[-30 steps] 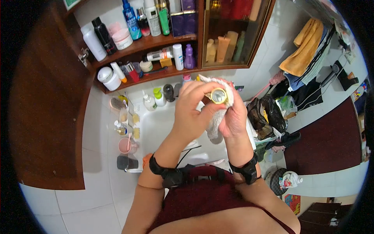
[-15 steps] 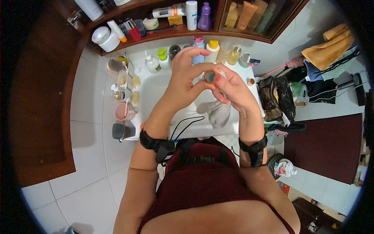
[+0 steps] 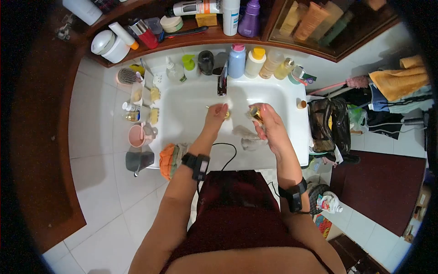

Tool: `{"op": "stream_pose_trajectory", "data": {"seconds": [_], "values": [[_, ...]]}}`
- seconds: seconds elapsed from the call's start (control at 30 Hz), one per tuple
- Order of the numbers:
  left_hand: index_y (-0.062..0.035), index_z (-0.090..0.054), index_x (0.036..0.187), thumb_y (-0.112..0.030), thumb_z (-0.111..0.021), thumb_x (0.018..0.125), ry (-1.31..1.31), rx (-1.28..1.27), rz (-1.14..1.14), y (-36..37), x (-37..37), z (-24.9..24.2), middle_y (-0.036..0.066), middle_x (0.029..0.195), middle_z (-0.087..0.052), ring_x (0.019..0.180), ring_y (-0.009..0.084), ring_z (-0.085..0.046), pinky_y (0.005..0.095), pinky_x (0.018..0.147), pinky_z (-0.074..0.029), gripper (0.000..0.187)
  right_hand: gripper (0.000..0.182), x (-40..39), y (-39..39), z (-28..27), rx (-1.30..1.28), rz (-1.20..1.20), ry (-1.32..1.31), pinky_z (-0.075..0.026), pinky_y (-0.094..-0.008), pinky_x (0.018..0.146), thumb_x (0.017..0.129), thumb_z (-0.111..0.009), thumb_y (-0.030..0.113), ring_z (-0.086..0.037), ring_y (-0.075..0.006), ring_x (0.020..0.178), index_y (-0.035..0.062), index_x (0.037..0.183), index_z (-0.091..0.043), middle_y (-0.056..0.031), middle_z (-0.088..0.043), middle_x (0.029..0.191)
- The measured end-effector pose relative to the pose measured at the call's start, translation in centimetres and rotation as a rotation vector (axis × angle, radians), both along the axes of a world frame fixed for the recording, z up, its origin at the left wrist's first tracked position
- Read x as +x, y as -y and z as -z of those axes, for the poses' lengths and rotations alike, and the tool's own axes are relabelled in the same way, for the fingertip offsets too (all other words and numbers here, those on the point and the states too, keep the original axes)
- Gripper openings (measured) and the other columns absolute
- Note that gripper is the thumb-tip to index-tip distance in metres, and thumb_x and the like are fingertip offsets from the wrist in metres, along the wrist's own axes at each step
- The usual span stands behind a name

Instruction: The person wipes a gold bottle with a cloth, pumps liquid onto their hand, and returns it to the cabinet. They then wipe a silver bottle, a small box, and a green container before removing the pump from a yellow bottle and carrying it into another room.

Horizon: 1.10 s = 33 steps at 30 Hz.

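Above the left part of the white sink, my left hand is closed in a pinch on a small gold-coloured piece. Its exact kind is too small to make out. My right hand, further right over the basin, grips a shiny gold object with a pale, clear-looking part beside it. Fingers hide much of that object. Between the hands and nearer to me, a wet-looking grey cloth lies in the basin. The hands are apart from each other.
A dark faucet stands at the sink's back edge. Several bottles, including a blue bottle, line that edge. A pink cup and a grey pitcher are at left. A wooden shelf overhangs the back.
My hands were together, higher up, around a gold-rimmed round object. They have separated and come down, left hand leftward with a gold piece. The camera view has shifted, revealing the faucet.
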State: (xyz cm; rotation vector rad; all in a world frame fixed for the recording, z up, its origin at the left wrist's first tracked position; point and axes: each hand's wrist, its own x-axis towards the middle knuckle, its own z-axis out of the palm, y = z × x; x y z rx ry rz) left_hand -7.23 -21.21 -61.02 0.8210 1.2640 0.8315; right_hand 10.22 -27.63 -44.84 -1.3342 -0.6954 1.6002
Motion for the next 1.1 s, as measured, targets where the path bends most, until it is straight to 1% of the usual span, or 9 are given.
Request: {"op": "stream_pose_trajectory", "data": {"seconds": [0.1, 0.2, 0.4, 0.53, 0.6, 0.73, 0.9, 1.0, 1.1], "values": [[-0.0032, -0.055, 0.097, -0.042, -0.069, 0.080, -0.322, -0.185, -0.143, -1.7, -1.1, 11.3, 0.004, 0.081, -0.059, 0.064, 0.0108, -0.053, 0.0273, 0.057, -0.044, 0.045, 0.031, 1.4, -0.6, 1.5, -0.019, -0.010, -0.002, -0.027, -0.0170, 0.040, 0.096, -0.046, 0.035, -0.037, -0.0031, 0.047, 0.0077, 0.107, -0.056, -0.0002, -0.051, 0.069], [0.0107, -0.053, 0.107, -0.049, -0.075, 0.068, -0.455, -0.323, -0.167, -3.9, -1.1, 21.0, 0.019, 0.096, -0.062, 0.087, 0.0261, -0.061, 0.0348, 0.073, -0.049, 0.075, 0.031, 2.4, -1.1, 2.8, -0.032, 0.001, -0.028, -0.027, -0.0174, 0.039, 0.094, -0.050, 0.036, -0.037, -0.0029, 0.046, 0.0076, 0.104, -0.057, 0.0000, -0.052, 0.069], [0.0085, -0.053, 0.110, -0.054, -0.075, 0.065, -0.585, -0.606, -0.110, -6.7, 0.3, 27.6, 0.023, 0.108, -0.061, 0.099, 0.0306, -0.061, 0.0362, 0.082, -0.050, 0.080, 0.031, 4.2, -1.5, 5.5, -0.009, -0.029, -0.081, -0.026, -0.0174, 0.038, 0.095, -0.049, 0.034, -0.036, -0.0027, 0.043, 0.0041, 0.103, -0.056, -0.0008, -0.053, 0.067], [0.0082, -0.050, 0.111, -0.046, -0.078, 0.065, -0.567, -0.483, -0.165, -6.6, 1.0, 24.4, 0.020, 0.107, -0.061, 0.098, 0.0301, -0.061, 0.0357, 0.082, -0.050, 0.077, 0.031, 5.3, -1.7, 6.4, -0.040, -0.018, -0.082, -0.027, -0.0174, 0.038, 0.095, -0.048, 0.034, -0.036, -0.0031, 0.043, 0.0040, 0.102, -0.056, -0.0012, -0.054, 0.067], [0.0027, -0.048, 0.111, -0.035, -0.076, 0.072, -0.323, -0.354, -0.247, -5.4, 1.0, 23.1, 0.013, 0.101, -0.062, 0.092, 0.0225, -0.063, 0.0328, 0.077, -0.052, 0.061, 0.032, 5.7, -1.8, 6.2, -0.036, -0.004, -0.087, -0.027, -0.0173, 0.038, 0.095, -0.048, 0.034, -0.036, -0.0033, 0.043, 0.0042, 0.103, -0.056, -0.0012, -0.054, 0.067], [-0.0082, -0.048, 0.114, -0.025, -0.061, 0.087, 0.261, -0.168, -0.196, -1.4, 0.6, 12.5, 0.004, 0.102, -0.059, 0.093, 0.0153, -0.061, 0.0325, 0.078, -0.051, 0.034, 0.033, 6.4, -2.2, 4.3, -0.004, 0.007, -0.097, -0.028, -0.0171, 0.040, 0.095, -0.049, 0.035, -0.039, -0.0038, 0.048, 0.0043, 0.105, -0.056, -0.0016, -0.054, 0.069], [-0.0137, -0.041, 0.130, -0.045, -0.052, 0.090, 0.889, -0.144, -0.061, 2.8, 0.7, -3.7, 0.007, 0.113, -0.056, 0.084, 0.0231, -0.060, 0.0315, 0.072, -0.051, 0.052, 0.031, 6.5, -2.0, 1.7, 0.093, -0.029, -0.150, -0.030, -0.0176, 0.043, 0.094, -0.051, 0.032, -0.044, -0.0048, 0.056, 0.0042, 0.107, -0.055, -0.0041, -0.055, 0.079], [-0.0143, -0.037, 0.134, -0.057, -0.043, 0.088, 0.961, 0.044, 0.132, 3.1, 0.1, -9.8, 0.010, 0.116, -0.054, 0.081, 0.0241, -0.059, 0.0313, 0.068, -0.050, 0.062, 0.030, 5.4, -1.4, -0.4, 0.190, -0.041, -0.217, -0.031, -0.0179, 0.044, 0.094, -0.052, 0.028, -0.045, -0.0056, 0.057, 0.0042, 0.111, -0.053, -0.0070, -0.058, 0.087], [-0.0137, -0.030, 0.139, -0.055, -0.036, 0.092, 0.986, 0.130, 0.212, 2.6, 0.4, -16.3, 0.013, 0.120, -0.051, 0.081, 0.0207, -0.055, 0.0281, 0.062, -0.046, 0.063, 0.031, 3.0, -0.7, -4.0, 0.292, -0.003, -0.213, -0.032, -0.0177, 0.044, 0.093, -0.053, 0.026, -0.045, -0.0063, 0.057, 0.0044, 0.115, -0.050, -0.0098, -0.060, 0.092]]}}
